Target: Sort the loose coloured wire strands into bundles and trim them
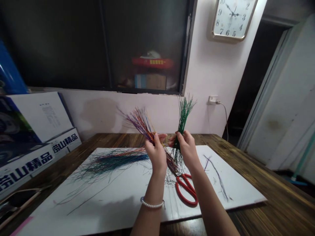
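Observation:
My left hand (157, 149) is closed round a bundle of multicoloured thin wires (140, 124), mostly purple, orange and white, fanning up and to the left. Beside it, my right hand (185, 146) grips a bunch of green wires (183, 114), held upright with dark ends hanging below the fingers. Both hands are raised over a white board (118, 203). Red-handled scissors (188, 190) lie on the board below my right hand. To the left, a long spread of blue, green and reddish wires (110, 162) rests on the board.
A few purple wires (218, 175) lie at the board's right side. Printed cartons (41, 144) stand at the left on the wooden table (246, 173). A phone-like object (17, 203) lies at the left edge. A wall clock (232, 18) and a plugged-in cable (225, 113) are behind.

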### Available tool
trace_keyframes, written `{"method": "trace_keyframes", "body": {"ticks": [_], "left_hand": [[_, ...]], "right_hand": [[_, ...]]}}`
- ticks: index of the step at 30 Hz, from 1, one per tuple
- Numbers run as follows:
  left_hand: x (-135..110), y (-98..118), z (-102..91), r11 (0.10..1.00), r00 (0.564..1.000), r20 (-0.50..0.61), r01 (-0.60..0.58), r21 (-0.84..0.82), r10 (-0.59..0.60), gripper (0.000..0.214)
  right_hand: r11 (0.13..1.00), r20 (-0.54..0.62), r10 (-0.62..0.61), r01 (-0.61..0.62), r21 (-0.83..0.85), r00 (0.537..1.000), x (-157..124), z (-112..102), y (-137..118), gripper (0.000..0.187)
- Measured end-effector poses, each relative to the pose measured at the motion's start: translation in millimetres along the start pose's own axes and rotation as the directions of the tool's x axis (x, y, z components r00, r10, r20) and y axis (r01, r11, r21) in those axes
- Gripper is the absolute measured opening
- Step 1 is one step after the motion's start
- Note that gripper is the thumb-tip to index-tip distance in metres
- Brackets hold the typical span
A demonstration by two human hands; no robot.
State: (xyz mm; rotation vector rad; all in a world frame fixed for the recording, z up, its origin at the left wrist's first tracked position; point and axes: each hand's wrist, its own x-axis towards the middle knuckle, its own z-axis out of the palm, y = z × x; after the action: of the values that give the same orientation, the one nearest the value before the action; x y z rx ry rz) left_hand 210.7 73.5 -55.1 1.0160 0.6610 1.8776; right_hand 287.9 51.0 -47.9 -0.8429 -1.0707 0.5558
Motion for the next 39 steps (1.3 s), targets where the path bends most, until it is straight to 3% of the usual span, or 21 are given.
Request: {"method": "trace_keyframes", "body": {"ticks": [3,6,12,17,21,27,39], "left_hand": [[9,3,-7.4,0.995,0.998,-0.011,0.06,-0.077,-0.061,0.013],[14,8,-13.1,0.981,0.985,0.064,0.164,-0.108,-0.158,0.011],[8,12,-8.8,0.949,0.94,0.194,0.302,-0.09,-0.281,0.024],[3,13,-2.6,0.933,0.934,0.153,0.341,-0.114,-0.323,0.034],[4,15,-4.7,0.914,0.919,0.137,0.387,-0.121,-0.37,0.039],[7,12,-6.9,0.904,0.918,0.122,0.395,-0.166,-0.379,0.037],[10,11,-10.2,0.916,0.931,0.198,0.346,-0.201,-0.308,0.027]], "right_hand": [[0.998,-0.018,0.011,-0.01,0.061,1.0,4,-6,-2,0.014],[0.996,-0.021,0.027,-0.025,0.083,0.999,7,-14,-5,0.015],[0.994,0.156,0.096,-0.103,0.038,0.983,6,-17,-8,0.019],[0.993,0.275,0.108,-0.119,0.022,0.955,1,-7,-7,0.019],[0.991,0.288,0.111,-0.128,0.04,0.951,-2,-2,-4,0.02],[0.991,0.245,0.101,-0.119,0.061,0.964,-1,-2,1,0.023],[0.992,0.226,0.094,-0.112,0.066,0.97,-1,-3,-2,0.019]]}}
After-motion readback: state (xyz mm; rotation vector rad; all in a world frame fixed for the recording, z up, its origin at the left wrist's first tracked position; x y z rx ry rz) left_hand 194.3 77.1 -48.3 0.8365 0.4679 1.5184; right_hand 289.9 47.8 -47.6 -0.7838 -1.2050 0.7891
